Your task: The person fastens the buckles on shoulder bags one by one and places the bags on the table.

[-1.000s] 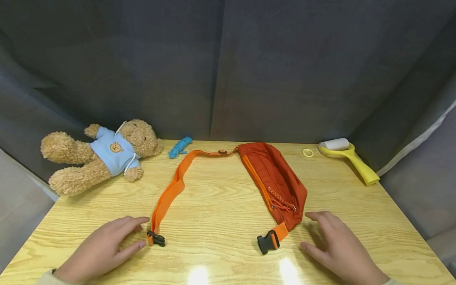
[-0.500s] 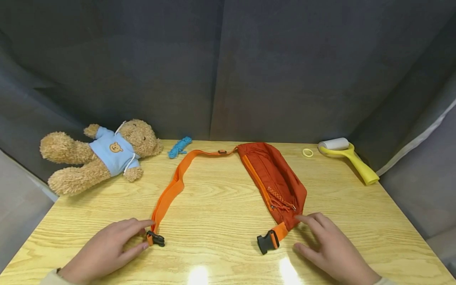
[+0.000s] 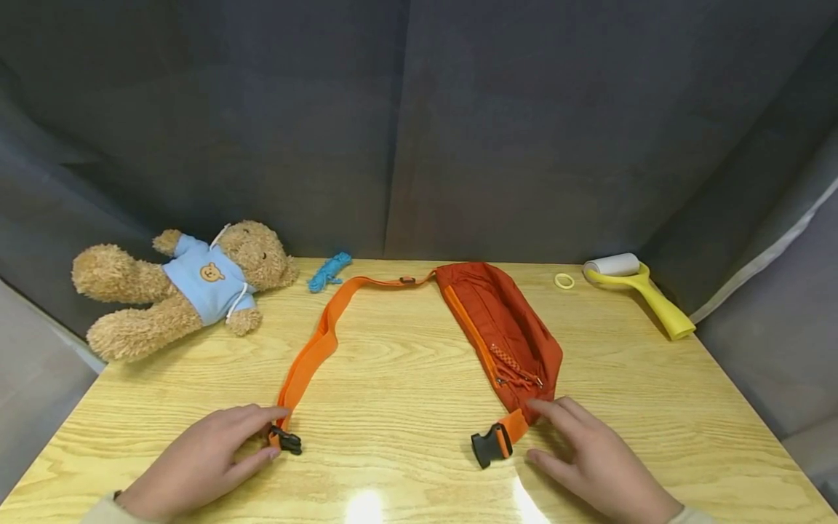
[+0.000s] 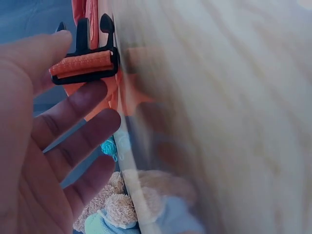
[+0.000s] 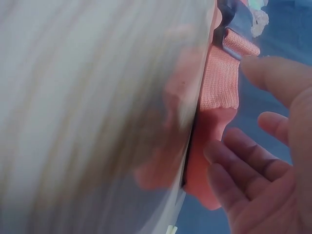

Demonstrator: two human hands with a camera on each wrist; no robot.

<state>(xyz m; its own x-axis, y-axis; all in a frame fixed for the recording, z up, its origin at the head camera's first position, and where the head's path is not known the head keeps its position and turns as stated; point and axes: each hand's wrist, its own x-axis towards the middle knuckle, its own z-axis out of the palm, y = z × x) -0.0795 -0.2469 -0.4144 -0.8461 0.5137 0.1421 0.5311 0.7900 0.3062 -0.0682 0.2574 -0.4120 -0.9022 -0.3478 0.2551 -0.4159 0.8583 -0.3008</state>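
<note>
A red waist bag [image 3: 504, 335] lies on the table with its orange strap [image 3: 314, 356] curving off to the left. The strap's left end carries a black prong buckle [image 4: 85, 66]; a black socket buckle [image 3: 489, 445] is on the short strap at the bag's near end. My left hand [image 3: 203, 458] is around the prong buckle, thumb and forefinger on either side of it; no firm pinch shows. Beside the bag's near corner is my right hand [image 3: 589, 458], fingers loosely spread, forefinger over the red fabric and thumb just right of the socket buckle.
At the back left a teddy bear [image 3: 209, 280] in a light blue top lies on its side. A blue cord bundle [image 3: 329, 272] is near it. Toward the back right are a pale yellow ring [image 3: 564, 281] and a yellow-handled roller [image 3: 655, 295]. Dark curtains [image 3: 419, 131] stand behind the table.
Both hands have moved inward. The left hand has come around the prong buckle, and the right hand has slid left to the bag's near corner. Bag and strap look unmoved.
</note>
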